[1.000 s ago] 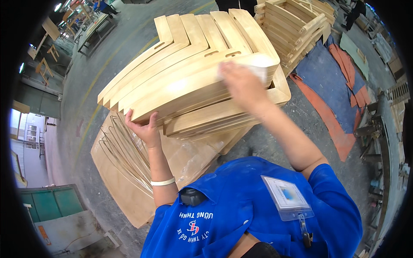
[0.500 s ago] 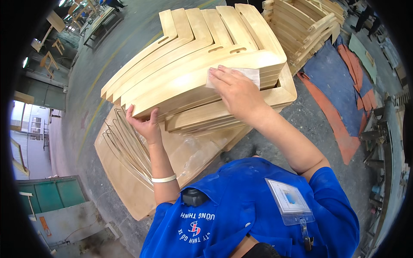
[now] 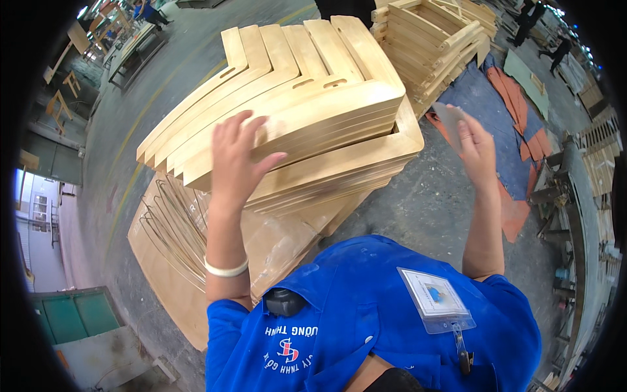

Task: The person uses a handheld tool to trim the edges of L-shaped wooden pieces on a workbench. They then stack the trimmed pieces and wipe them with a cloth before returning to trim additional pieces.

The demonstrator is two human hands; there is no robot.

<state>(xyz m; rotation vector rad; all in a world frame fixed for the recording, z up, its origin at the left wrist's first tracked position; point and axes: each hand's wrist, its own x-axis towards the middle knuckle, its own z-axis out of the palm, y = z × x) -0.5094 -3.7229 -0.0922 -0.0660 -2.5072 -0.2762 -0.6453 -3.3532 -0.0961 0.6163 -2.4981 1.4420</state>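
Grey floor (image 3: 405,196) surrounds brown board (image 3: 176,300) and wooden frames (image 3: 307,130); left grip (image 3: 236,157) splayed loose; right grip (image 3: 482,149) pinching sheet (image 3: 449,120).

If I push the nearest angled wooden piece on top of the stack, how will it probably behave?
The nearest angled wooden piece is probably stiff, as it looks like solid wood. It may slide, since its face looks smooth and slightly glossy. It seems unlikely to roll, being flat-faced and lying on similar flat pieces.
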